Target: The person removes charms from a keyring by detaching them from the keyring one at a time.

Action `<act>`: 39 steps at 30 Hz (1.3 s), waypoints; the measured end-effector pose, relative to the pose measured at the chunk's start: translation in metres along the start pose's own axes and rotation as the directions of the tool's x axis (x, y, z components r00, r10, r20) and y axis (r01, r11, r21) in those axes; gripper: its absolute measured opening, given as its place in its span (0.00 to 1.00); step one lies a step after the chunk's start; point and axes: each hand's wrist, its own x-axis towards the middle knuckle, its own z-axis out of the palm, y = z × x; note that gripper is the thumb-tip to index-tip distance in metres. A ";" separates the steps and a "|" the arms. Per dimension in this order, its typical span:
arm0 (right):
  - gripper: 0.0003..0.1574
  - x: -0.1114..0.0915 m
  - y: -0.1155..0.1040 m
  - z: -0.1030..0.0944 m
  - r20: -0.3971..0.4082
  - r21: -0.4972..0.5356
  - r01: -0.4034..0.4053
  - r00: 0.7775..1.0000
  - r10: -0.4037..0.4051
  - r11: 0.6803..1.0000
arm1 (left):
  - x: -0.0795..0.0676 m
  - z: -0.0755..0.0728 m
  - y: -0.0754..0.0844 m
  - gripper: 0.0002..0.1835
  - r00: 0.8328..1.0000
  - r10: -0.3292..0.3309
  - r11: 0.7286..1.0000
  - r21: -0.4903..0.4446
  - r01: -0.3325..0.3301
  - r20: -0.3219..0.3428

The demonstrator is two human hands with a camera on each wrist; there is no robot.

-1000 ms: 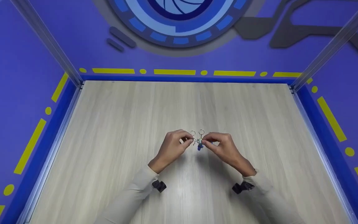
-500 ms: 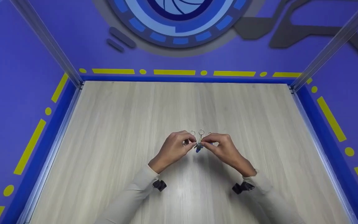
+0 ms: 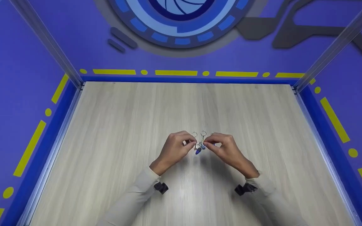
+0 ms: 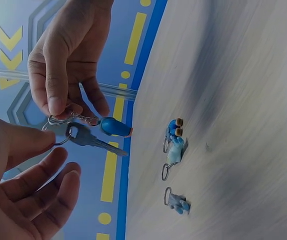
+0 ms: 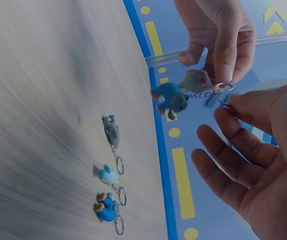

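In the head view my left hand [image 3: 175,148] and right hand [image 3: 227,148] face each other above the table, fingertips close together. Thumb and index finger of the left hand pinch a thin ring that passes through the hole of a grey metal key [image 4: 91,139]. The right hand pinches a metal key ring [image 5: 224,88] whose short chain bears a small toy figure [image 5: 168,98] in blue with a grey head. Key and figure hang side by side between the hands. The rings overlap at the fingertips; I cannot tell whether they are linked.
Three figure keychains lie on the pale wood table [image 3: 137,110] beyond the hands: a grey one [image 5: 111,130], a light blue one [image 5: 107,174] and a blue one with brown feet [image 5: 106,207]. Blue panels [image 3: 168,62] with yellow marks enclose the table on three sides.
My left fingertips moved right toward the right hand, then drew back slightly left. The hanging blue figure has swung a little left and lower. The right hand stays nearly still.
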 end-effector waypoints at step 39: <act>0.03 -0.003 0.004 0.008 -0.008 -0.028 -0.037 0.999 0.037 0.999 | 0.003 0.005 0.002 0.03 0.996 -0.054 0.991 0.126 0.044 0.072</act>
